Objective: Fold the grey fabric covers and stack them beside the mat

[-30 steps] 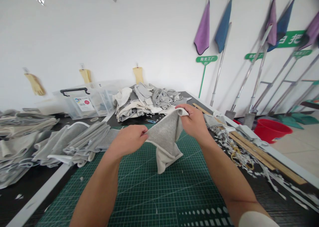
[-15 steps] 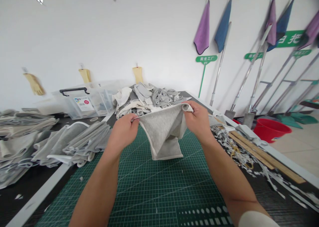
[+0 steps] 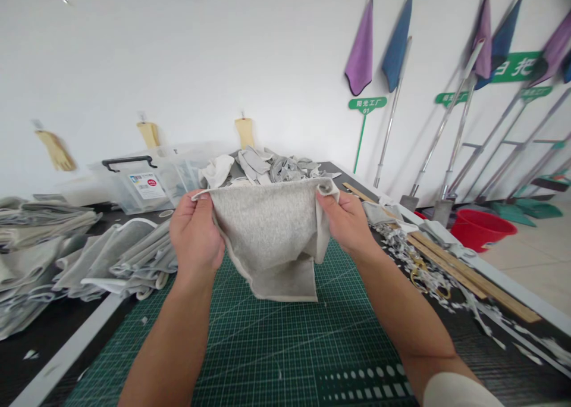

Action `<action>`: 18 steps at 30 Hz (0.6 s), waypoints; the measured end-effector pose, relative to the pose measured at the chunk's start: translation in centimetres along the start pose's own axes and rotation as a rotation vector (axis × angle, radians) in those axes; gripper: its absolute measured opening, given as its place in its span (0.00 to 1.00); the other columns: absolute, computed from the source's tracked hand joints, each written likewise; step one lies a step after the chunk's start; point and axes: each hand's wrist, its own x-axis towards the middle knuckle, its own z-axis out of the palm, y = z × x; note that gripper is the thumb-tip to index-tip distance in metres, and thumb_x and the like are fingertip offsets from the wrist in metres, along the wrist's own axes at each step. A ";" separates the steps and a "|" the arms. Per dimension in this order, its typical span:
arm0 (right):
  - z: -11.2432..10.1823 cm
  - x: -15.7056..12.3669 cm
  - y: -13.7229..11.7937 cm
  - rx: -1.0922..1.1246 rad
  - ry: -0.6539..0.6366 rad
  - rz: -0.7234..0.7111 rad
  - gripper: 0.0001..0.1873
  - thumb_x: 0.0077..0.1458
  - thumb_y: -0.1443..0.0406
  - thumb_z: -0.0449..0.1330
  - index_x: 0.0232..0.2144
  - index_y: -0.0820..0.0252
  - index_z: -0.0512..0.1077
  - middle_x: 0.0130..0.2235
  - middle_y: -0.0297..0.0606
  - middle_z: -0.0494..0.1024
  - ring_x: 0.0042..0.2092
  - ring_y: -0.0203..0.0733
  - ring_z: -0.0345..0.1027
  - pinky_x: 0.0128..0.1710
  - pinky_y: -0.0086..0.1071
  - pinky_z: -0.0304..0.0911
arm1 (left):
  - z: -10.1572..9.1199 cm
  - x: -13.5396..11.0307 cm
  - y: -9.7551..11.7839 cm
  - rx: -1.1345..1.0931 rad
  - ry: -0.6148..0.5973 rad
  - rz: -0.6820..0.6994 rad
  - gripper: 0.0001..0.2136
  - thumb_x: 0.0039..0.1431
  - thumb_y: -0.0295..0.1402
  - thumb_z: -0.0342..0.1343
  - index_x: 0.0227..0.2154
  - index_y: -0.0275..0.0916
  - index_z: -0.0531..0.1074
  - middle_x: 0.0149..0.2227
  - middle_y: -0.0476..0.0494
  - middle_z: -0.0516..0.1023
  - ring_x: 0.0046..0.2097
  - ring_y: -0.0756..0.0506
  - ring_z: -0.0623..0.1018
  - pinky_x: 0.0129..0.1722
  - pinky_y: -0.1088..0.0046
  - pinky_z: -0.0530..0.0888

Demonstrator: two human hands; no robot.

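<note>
A light grey piece of fabric is stretched between my two hands above a green cutting mat. My left hand pinches its upper left corner, with the thumb on the near side. At the upper right, my right hand grips the other corner, where the edge curls over. The lower part hangs in a loose fold, its bottom hem just over the mat. Whether that hem touches the mat I cannot tell.
Folded grey cloths are stacked at left, near a clear plastic box. Fabric scraps are heaped behind the cloth. On the right lie wooden strips, gold-handled scissors and white trimmings. A red bucket stands beyond the table edge.
My left hand has moved left and turned, pulling the fabric's top edge wider and straighter. The diagonal fold across it has opened out. My right hand has shifted slightly left.
</note>
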 end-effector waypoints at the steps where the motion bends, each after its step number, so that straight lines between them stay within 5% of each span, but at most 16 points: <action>1: -0.1 0.1 0.1 0.080 -0.009 0.039 0.17 0.53 0.53 0.56 0.22 0.59 0.68 0.22 0.30 0.66 0.26 0.35 0.60 0.27 0.30 0.56 | 0.0 0.0 0.1 0.005 0.007 0.006 0.09 0.51 0.37 0.57 0.28 0.35 0.68 0.26 0.52 0.67 0.30 0.53 0.68 0.34 0.77 0.67; 7: -1.4 -0.2 -0.3 0.352 -0.075 0.162 0.13 0.47 0.54 0.62 0.25 0.57 0.72 0.23 0.32 0.71 0.25 0.36 0.64 0.24 0.31 0.61 | -0.3 -0.6 1.8 -0.007 0.047 0.066 0.04 0.51 0.29 0.57 0.29 0.33 0.71 0.26 0.51 0.70 0.30 0.53 0.70 0.35 0.77 0.67; 13: -2.1 -2.7 -2.1 0.404 -0.011 -0.048 0.09 0.48 0.57 0.62 0.23 0.54 0.71 0.18 0.27 0.65 0.19 0.31 0.57 0.16 0.27 0.54 | -0.1 -1.6 4.1 0.043 0.108 0.258 0.04 0.52 0.26 0.56 0.31 0.32 0.73 0.27 0.50 0.72 0.31 0.53 0.71 0.39 0.73 0.68; 18: -1.6 -2.0 -5.0 0.345 0.116 -0.155 0.12 0.50 0.57 0.60 0.20 0.55 0.67 0.17 0.25 0.63 0.19 0.29 0.57 0.16 0.26 0.53 | 0.8 -1.4 5.7 0.020 0.086 0.329 0.03 0.52 0.25 0.55 0.30 0.31 0.72 0.26 0.51 0.71 0.31 0.53 0.71 0.40 0.71 0.69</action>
